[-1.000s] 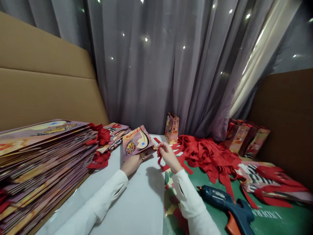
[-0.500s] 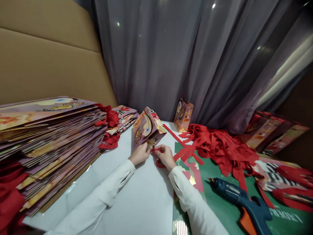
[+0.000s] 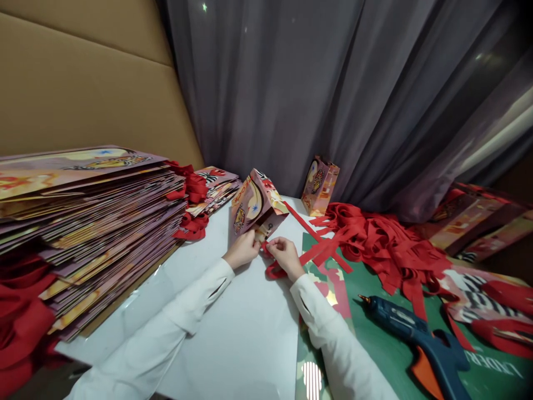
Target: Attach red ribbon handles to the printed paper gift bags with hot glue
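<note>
A small printed paper bag (image 3: 250,205) with a butterfly on its side sits tilted over the middle of the white tabletop (image 3: 225,333), one end turned toward the person. The left hand (image 3: 242,248) pinches its near edge between thumb and fingers. Just beside it, the right hand (image 3: 286,256) grips a strip of red ribbon (image 3: 275,272) in its fingertips, close against the bag's near end; whether ribbon and bag touch is hard to tell. Behind, near the grey curtain (image 3: 266,83), stands an upright bag (image 3: 318,186). To the right spreads a heap of red ribbons (image 3: 375,239), with a blue glue gun (image 3: 416,330) lying in front of it on a green surface (image 3: 370,350). On the left rises a tall stack of flat bags (image 3: 104,239), before a cardboard panel (image 3: 91,83).
</note>
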Demonstrator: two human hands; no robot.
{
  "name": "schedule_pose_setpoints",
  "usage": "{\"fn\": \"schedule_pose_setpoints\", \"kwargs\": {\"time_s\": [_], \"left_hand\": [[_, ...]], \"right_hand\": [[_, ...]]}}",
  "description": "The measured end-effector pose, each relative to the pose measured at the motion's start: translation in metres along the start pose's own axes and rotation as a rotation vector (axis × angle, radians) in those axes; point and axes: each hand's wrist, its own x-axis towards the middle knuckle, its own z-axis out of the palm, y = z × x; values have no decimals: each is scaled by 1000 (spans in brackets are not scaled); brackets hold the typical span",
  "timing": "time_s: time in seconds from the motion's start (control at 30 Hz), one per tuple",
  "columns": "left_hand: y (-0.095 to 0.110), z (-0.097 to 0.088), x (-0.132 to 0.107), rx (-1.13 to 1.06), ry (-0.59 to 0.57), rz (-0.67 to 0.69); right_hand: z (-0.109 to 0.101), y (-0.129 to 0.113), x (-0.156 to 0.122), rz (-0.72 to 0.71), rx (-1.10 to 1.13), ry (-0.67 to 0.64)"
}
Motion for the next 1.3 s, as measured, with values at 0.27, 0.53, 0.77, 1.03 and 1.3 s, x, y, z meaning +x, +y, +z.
{"fn": "schedule_pose_setpoints", "kwargs": {"time_s": [0.27, 0.53, 0.77, 1.03, 1.3], "left_hand": [[2, 0, -2, 20, -14, 14], [1, 2, -3, 11, -8, 52], [3, 5, -4, -47, 28, 57], [4, 5, -3, -102, 48, 10], [2, 3, -2, -184, 38, 14]], "right_hand": [[0, 1, -3, -128, -134, 104], [4, -3, -11, -201, -190, 152], [13, -1, -17, -171, -108, 175], [9, -4, -18, -234, -150, 88], [8, -7, -16, -196, -145, -55]]}}
